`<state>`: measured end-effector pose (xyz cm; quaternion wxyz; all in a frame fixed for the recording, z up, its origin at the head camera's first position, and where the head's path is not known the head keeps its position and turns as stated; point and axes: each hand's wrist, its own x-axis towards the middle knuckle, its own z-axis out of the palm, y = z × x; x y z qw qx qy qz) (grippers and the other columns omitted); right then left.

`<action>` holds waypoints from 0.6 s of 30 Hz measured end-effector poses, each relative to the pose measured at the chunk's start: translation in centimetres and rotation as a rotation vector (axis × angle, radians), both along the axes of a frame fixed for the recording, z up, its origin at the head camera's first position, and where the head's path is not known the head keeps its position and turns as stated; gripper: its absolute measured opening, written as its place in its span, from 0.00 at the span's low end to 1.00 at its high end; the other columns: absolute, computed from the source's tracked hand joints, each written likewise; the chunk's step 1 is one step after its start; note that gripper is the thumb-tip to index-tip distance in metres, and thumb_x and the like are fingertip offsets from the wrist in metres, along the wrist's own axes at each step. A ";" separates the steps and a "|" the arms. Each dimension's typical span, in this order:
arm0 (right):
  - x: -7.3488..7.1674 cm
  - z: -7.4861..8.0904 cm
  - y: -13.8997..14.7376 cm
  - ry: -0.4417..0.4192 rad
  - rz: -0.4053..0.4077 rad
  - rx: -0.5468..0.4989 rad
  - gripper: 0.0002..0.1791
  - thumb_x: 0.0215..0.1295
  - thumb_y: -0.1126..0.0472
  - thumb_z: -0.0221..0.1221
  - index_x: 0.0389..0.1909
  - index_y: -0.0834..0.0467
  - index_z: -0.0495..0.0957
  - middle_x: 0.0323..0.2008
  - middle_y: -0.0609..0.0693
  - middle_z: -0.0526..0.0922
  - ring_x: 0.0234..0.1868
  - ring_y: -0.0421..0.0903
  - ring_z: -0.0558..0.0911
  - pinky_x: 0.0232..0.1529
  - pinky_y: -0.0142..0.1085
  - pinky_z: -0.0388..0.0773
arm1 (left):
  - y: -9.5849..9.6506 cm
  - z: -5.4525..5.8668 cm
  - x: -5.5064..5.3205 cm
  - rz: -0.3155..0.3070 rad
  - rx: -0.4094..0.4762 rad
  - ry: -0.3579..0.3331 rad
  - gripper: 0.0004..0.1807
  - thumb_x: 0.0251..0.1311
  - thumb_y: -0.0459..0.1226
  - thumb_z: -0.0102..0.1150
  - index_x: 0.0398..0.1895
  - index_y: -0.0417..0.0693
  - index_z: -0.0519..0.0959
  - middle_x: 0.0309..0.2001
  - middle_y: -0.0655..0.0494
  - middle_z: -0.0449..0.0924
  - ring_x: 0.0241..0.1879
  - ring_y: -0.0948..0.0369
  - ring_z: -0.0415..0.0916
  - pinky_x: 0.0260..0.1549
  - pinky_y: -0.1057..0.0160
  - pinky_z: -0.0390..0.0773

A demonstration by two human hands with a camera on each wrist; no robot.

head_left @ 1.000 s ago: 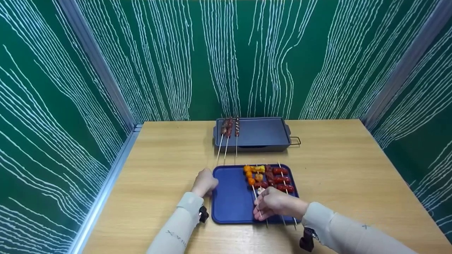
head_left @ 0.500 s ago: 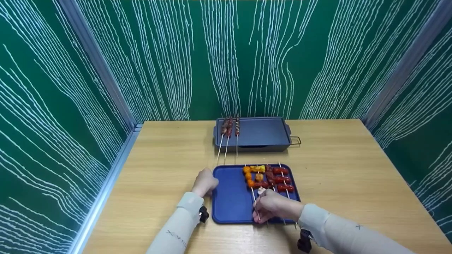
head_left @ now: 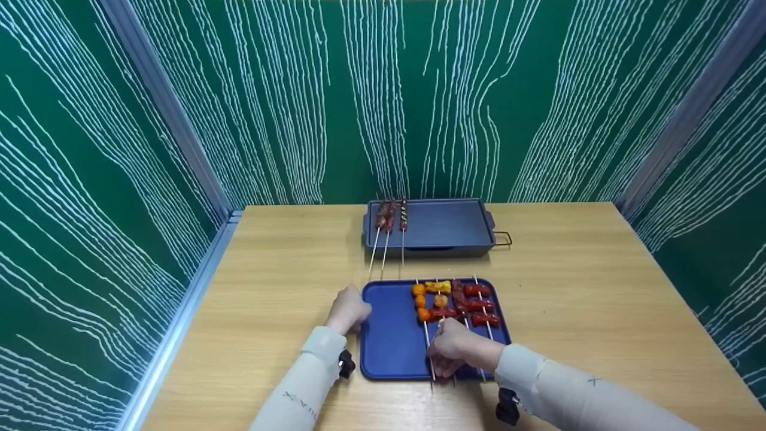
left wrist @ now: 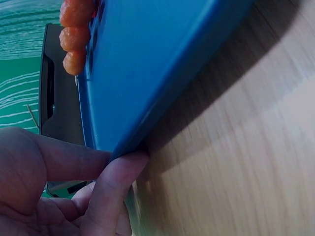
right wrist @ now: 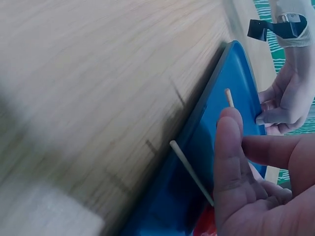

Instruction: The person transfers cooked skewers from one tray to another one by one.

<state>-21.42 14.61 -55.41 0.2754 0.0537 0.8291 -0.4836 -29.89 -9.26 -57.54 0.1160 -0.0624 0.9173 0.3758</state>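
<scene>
My left hand [head_left: 348, 310] grips the left rim of a blue tray [head_left: 389, 335]; in the left wrist view, thumb and finger pinch its edge. Over the tray's front half, my right hand [head_left: 456, 346] pinches the stick of a skewer of orange balls [head_left: 420, 301]. That stick's bare end [right wrist: 228, 94] sticks out past a fingertip in the right wrist view. Close to its right lie a mixed skewer [head_left: 440, 301] with a yellow piece on top, a dark meat skewer [head_left: 458, 294] and a red sausage skewer [head_left: 480, 306]. The right hand partly hides their sticks.
Behind the tray stands a dark grill [head_left: 449, 221] with a wire handle [head_left: 504, 238] on its right. Three meat skewers [head_left: 390, 216] lie at its left, sticks overhanging the front. Green walls with white lines enclose the wooden table [head_left: 287, 257].
My right hand has lowered the stick end of the orange-ball skewer and brought it straighter, slightly to the left. The left hand stays on the tray's rim.
</scene>
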 end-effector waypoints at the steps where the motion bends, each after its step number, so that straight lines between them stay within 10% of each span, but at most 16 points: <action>1: 0.0 0.0 -0.1 0.011 0.003 0.008 0.11 0.64 0.74 0.64 0.21 0.68 0.83 0.14 0.55 0.83 0.13 0.43 0.81 0.18 0.36 0.86 | 0.0 0.0 0.0 0.000 -0.001 -0.004 0.11 0.59 0.25 0.48 0.22 0.46 0.70 0.20 0.48 0.76 0.11 0.59 0.74 0.09 0.65 0.75; 18: 0.3 0.0 -1.7 0.108 0.041 0.093 0.14 0.62 0.75 0.67 0.17 0.67 0.80 0.14 0.59 0.85 0.12 0.45 0.85 0.17 0.39 0.87 | 0.1 0.0 -0.1 0.004 -0.035 0.008 0.11 0.60 0.26 0.51 0.22 0.46 0.72 0.23 0.47 0.77 0.14 0.57 0.75 0.09 0.65 0.73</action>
